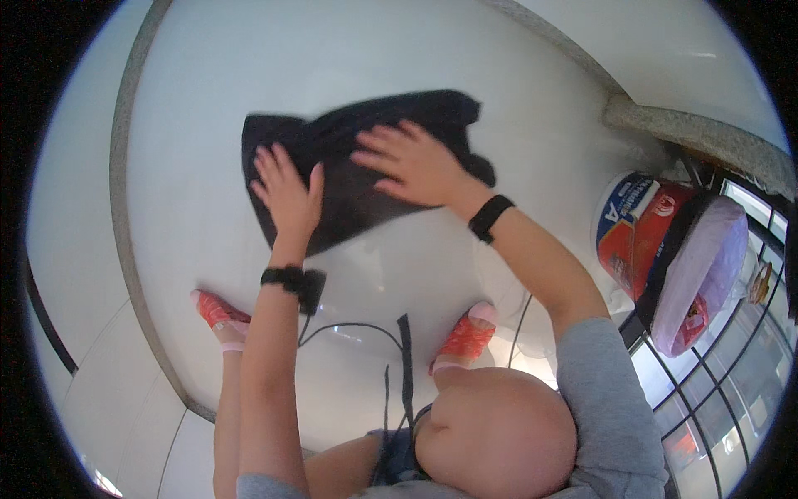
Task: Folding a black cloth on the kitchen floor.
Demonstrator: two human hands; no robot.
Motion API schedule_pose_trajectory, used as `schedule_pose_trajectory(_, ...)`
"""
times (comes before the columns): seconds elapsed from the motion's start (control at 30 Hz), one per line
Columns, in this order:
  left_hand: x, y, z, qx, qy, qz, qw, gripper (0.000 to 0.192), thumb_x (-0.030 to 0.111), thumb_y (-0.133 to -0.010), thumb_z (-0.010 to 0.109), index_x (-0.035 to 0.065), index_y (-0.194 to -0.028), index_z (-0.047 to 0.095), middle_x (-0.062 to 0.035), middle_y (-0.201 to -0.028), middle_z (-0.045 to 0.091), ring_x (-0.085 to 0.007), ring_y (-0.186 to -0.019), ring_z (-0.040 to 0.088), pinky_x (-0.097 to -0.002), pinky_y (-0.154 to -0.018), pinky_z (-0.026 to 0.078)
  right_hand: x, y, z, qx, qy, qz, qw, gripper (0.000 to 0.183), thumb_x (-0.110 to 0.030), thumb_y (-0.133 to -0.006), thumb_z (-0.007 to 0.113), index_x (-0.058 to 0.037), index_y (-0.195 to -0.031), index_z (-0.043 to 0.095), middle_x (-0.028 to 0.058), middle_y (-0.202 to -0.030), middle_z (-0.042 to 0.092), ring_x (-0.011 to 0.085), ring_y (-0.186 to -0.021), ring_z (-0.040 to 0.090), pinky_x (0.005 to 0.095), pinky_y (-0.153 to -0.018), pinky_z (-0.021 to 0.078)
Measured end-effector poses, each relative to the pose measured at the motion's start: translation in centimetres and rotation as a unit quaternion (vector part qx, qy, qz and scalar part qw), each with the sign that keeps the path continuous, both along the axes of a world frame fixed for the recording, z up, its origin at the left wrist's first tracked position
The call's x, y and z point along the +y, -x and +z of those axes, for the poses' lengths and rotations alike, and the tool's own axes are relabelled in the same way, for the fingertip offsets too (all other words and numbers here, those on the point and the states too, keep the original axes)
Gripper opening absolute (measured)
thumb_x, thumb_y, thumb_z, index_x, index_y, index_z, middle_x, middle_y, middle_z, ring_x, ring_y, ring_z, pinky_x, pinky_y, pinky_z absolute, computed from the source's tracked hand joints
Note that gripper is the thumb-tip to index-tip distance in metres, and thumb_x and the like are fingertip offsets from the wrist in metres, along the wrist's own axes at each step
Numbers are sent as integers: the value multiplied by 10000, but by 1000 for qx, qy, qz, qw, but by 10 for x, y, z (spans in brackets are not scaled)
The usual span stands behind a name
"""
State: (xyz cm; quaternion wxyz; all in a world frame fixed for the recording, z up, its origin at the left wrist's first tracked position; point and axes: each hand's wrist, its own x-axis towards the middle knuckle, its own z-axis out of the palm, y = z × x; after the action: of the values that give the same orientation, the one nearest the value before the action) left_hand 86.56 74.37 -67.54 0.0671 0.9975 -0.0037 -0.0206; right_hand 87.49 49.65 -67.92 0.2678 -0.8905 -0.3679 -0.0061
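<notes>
A folded piece of black cloth (349,156), perhaps a garment, lies on a glossy white floor (349,56) in front of me. On its left part rests my left hand (288,190), palm down with the fingers apart. My right hand (411,163) is spread over the right half of the cloth, slightly blurred, and I cannot tell whether it presses or hovers. Neither hand grips anything. The cloth's right end shows uneven, layered edges, while its left side runs fairly straight.
A printed bucket (648,224) with a lilac bag liner (704,280) stands at the right, red wrapping inside. Beyond it is a barred window (717,374). My feet wear red footwear (464,337). Black straps (405,362) and a cable hang below. Grey stone trim (121,156) borders the floor.
</notes>
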Motion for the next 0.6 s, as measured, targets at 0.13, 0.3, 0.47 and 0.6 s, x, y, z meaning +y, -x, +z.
schedule_pose_trajectory(0.13,-39,-34,-2,-48,1,-46,998,768,478,-905,483,5,-1446,213,-249,-1502,169,-404,-1390,166,-609,-1074,136,-30,-7,13,11,53,-138,989,513,-339,-866,574,-204,-1346,453,73,-1424,398,273,-1301,376,496,-1063,287)
schedule_pose_trajectory(0.3,-91,-13,5,-25,52,-132,990,782,465,-861,527,9,-1436,254,-236,-1495,204,-387,-1384,201,-604,-1078,131,-57,58,14,54,127,-265,954,559,-312,-868,566,-201,-1393,409,99,-1465,337,316,-1328,331,524,-1071,244)
schedule_pose_trajectory(0.47,-83,57,13,41,146,-184,971,738,409,-841,566,55,-1430,298,-207,-1483,254,-384,-1360,252,-591,-1079,148,-36,141,15,109,138,-282,943,618,-313,-828,586,-150,-1396,403,151,-1476,301,349,-1348,286,578,-1069,193)
schedule_pose_trajectory(0.6,-42,135,15,110,140,-215,960,736,378,-832,596,80,-1436,298,-180,-1492,251,-380,-1356,262,-581,-1085,148,-8,166,18,165,158,-100,968,615,-340,-810,592,-163,-1376,427,136,-1456,334,327,-1343,294,581,-1075,175)
